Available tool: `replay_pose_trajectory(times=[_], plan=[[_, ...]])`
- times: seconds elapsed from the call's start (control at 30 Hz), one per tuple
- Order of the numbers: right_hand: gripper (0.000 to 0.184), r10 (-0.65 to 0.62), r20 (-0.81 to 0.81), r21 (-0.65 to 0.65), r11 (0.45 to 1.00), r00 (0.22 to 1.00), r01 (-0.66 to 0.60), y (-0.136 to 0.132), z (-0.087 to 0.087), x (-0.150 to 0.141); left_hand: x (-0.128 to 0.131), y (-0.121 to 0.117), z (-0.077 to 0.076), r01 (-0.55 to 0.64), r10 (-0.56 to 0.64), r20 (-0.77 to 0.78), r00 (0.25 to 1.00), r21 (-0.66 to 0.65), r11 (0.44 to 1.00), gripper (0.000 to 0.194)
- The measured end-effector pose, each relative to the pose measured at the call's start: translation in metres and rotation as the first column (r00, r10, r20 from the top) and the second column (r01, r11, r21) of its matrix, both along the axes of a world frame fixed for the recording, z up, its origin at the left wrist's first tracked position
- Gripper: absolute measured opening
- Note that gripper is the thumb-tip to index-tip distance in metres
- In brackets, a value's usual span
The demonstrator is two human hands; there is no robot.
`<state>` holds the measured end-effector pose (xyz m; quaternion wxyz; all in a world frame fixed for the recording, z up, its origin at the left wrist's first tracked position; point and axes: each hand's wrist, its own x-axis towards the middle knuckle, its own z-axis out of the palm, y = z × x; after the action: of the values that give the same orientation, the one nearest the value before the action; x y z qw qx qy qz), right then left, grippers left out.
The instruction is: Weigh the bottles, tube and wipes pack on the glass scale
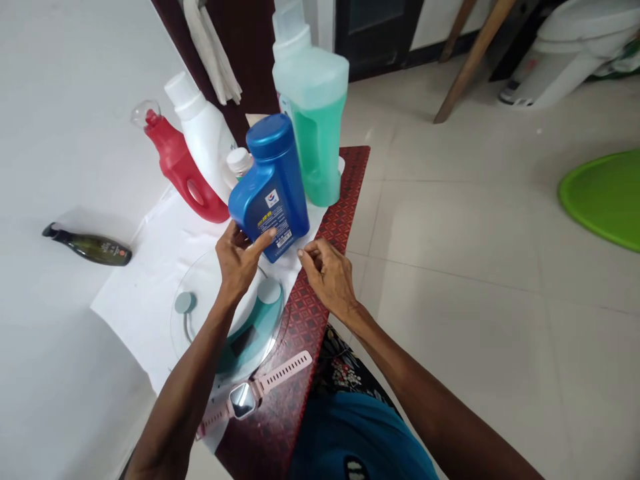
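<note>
My left hand [240, 257] grips the base of a blue plastic bottle [273, 187] with a white label, and the bottle leans left. My right hand [327, 273] hovers just to the right of the bottle's base, fingers loosely curled and holding nothing. Below the hands lies a round glass scale [200, 313] on white paper [150, 267]. Behind the blue bottle stand a large jug of green liquid [315, 113], a small white-capped bottle [239, 161], a white bottle [203, 133] and a red bottle [183, 170].
A pink wristwatch [253, 395] lies near the front of the red patterned tabletop [345, 213]. A dark green bottle [90, 245] lies on its side against the white surface at left. Tiled floor, a green mat [607, 197] and a white bin [565, 50] are at right.
</note>
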<state>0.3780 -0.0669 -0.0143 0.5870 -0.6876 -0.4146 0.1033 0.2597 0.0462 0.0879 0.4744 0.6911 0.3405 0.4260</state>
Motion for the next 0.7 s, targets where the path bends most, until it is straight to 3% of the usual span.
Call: replay_pose_trajectory(times=[0.2, 0.43, 0.57, 0.63, 0.7], plan=[[0.022, 0.0, 0.018, -0.007, 1.0, 1.0, 0.0, 0.0, 0.001, 0.0, 0.017, 0.02, -0.013, 0.037, -0.037, -0.003, 0.999, -0.035, 0.999, 0.051], [0.021, -0.019, 0.048, -0.012, 1.0, 0.999, 0.019, 0.001, -0.003, 0.0, 0.011, 0.036, -0.025, 0.143, -0.145, -0.086, 0.986, -0.03, 0.989, 0.066], [0.022, -0.016, 0.092, -0.008, 1.0, 0.996, 0.016, -0.002, -0.006, 0.001, -0.013, 0.031, -0.018, 0.081, -0.066, -0.178, 0.982, 0.078, 0.994, 0.08], [0.023, -0.013, 0.116, -0.024, 1.0, 0.993, 0.016, -0.003, -0.006, 0.002, -0.038, 0.032, -0.014, 0.032, -0.004, -0.185, 0.983, 0.148, 0.988, 0.082], [0.024, -0.006, 0.131, -0.047, 0.999, 0.991, 0.012, -0.003, -0.005, 0.004, -0.074, 0.042, -0.012, -0.089, 0.126, -0.161, 0.979, 0.222, 0.971, 0.077]])
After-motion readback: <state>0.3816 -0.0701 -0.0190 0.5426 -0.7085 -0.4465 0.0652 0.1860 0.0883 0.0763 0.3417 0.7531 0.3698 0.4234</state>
